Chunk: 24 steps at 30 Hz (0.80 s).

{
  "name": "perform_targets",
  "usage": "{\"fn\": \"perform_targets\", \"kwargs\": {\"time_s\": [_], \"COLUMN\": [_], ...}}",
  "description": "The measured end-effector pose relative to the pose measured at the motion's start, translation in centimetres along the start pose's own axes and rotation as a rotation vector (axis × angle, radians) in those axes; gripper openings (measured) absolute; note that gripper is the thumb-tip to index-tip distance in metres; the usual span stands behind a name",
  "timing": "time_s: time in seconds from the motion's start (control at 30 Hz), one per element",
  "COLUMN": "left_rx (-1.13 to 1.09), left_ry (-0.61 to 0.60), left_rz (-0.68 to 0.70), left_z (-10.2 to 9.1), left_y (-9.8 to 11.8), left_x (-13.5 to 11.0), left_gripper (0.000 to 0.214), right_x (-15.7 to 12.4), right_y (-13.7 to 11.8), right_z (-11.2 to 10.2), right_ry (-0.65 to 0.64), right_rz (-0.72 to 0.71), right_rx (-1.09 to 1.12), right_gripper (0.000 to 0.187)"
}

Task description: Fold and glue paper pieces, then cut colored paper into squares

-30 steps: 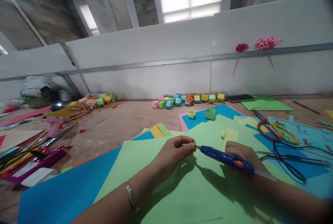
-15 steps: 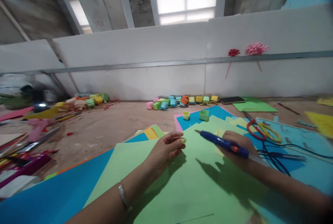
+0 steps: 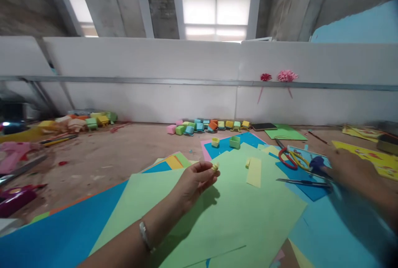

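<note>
My left hand (image 3: pixel 194 183) is closed in a pinch on a small yellow folded paper piece (image 3: pixel 215 167), held above a large light green sheet (image 3: pixel 230 205). Far to the right, my right hand (image 3: pixel 351 170) is smeared by motion. A blue glue pen (image 3: pixel 317 164), also blurred, shows at its fingertips. Red and yellow scissors (image 3: pixel 287 159) lie left of this hand, and metal tweezers (image 3: pixel 303 183) rest below them. On the green sheet are a pale yellow paper strip (image 3: pixel 255 172) and a small yellow piece. Beyond stand a yellow paper box (image 3: pixel 215 142) and a green paper box (image 3: pixel 235 142).
Small coloured paper pieces (image 3: pixel 199 127) stand in a row along the white wall panel (image 3: pixel 139 102). A dark phone-like slab (image 3: pixel 263 127) and a green sheet (image 3: pixel 286 132) lie at the back. A pink glue gun (image 3: pixel 15 154) and purple tool (image 3: pixel 18 197) are at left.
My right hand has swung right with the blue glue pen, away from my left hand, uncovering the yellow strip. My left hand still pinches the yellow piece. The view has shifted.
</note>
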<state>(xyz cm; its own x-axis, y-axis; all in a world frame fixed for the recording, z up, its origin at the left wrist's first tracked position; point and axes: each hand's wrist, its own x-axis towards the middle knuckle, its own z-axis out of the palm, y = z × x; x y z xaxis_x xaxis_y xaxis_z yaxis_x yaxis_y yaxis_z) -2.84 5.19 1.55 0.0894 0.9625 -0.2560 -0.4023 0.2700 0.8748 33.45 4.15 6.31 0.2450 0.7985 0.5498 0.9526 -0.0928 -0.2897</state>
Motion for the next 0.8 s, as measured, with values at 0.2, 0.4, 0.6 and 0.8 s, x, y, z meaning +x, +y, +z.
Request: {"fn": "perform_targets", "kwargs": {"time_s": [0.2, 0.4, 0.6, 0.8], "left_rx": [0.135, 0.455, 0.727, 1.095], "left_ry": [0.007, 0.089, 0.094, 0.043], "left_rz": [0.275, 0.661, 0.879, 0.849], "left_z": [1.3, 2.4, 3.9, 6.6], "left_y": [-0.5, -0.3, 0.2, 1.7], "left_x": [-0.1, -0.3, 1.6, 9.1], "left_gripper": [0.032, 0.022, 0.025, 0.019], "right_x": [-5.1, -7.1, -4.9, 3.0], "right_y": [-13.0, -18.7, -18.7, -14.6], "right_z": [3.8, 7.4, 8.8, 9.2], "right_ry": [-0.653, -0.641, -0.521, -0.220], "right_rz": [-0.027, 0.245, 0.333, 0.195], "right_rx": [0.973, 1.316, 1.447, 1.308], "right_gripper": [0.020, 0.045, 0.046, 0.031]}}
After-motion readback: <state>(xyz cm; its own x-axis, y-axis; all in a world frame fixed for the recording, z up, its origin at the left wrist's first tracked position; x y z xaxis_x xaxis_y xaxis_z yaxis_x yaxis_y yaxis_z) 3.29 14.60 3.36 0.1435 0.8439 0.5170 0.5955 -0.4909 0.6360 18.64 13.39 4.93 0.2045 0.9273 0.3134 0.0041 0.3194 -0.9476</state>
